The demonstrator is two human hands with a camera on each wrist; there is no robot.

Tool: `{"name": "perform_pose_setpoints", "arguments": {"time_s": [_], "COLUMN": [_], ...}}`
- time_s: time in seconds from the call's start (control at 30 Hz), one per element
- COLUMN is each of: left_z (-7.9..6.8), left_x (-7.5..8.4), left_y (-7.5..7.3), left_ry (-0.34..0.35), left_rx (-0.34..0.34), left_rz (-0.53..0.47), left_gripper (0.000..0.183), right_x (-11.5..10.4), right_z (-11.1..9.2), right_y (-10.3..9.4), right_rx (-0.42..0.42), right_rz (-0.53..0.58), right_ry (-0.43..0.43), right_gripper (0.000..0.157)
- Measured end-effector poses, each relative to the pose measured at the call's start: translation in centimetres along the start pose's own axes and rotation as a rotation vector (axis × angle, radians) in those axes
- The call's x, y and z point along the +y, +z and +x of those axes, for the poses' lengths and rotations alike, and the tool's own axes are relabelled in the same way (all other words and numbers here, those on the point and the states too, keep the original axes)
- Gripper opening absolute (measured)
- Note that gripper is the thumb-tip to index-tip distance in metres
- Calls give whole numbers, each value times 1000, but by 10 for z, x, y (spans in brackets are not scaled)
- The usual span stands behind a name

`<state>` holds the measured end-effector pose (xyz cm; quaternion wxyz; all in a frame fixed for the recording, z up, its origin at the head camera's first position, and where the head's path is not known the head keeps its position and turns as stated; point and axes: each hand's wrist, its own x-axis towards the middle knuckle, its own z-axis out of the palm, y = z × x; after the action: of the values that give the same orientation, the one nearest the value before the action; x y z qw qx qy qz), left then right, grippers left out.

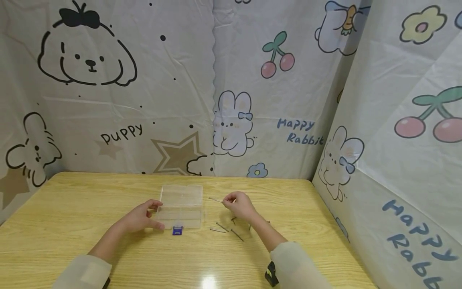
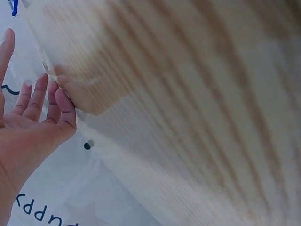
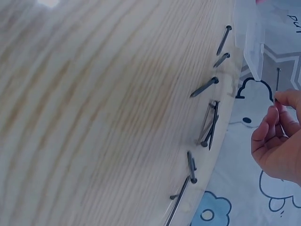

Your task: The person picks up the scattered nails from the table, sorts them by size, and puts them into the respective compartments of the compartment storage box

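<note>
A clear plastic box [image 1: 181, 199] with a blue latch [image 1: 177, 230] lies on the wooden table. At its left side is my left hand [image 1: 141, 216], fingertips touching the wall and thumb at the front corner, spread well apart from the fingers. In the left wrist view, that hand [image 2: 35, 127] has gently bent fingers at the table's edge. To the right of the box, my right hand [image 1: 240, 204] pinches a nail [image 1: 215, 199] between thumb and forefinger; the nail points toward the box. The right wrist view shows this nail [image 3: 277, 79] sticking out beyond the fingertips.
Several loose nails [image 1: 222, 227] are scattered on the table [image 1: 151, 265] right of the box, some under my right forearm. A small black object [image 1: 271, 274] shows beside the right sleeve. Printed cloth [image 1: 173, 100] hangs behind the table and along its right side.
</note>
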<state>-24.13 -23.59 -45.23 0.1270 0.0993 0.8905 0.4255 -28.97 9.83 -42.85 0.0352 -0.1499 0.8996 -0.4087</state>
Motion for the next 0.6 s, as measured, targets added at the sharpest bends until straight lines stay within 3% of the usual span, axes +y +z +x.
{"name": "perform_pose_setpoints", "arguments": {"time_s": [0.6], "left_z": [-2], "left_x": [1], "left_y": [1], "left_ry": [16], "left_rx": [15], "left_rz": [-15], "left_gripper": [79], "right_x": [-29], "right_z": [11], "right_y": [34], "right_rx": [-80], "right_rz": [39], "right_ry": [-82], "right_gripper": [11]}}
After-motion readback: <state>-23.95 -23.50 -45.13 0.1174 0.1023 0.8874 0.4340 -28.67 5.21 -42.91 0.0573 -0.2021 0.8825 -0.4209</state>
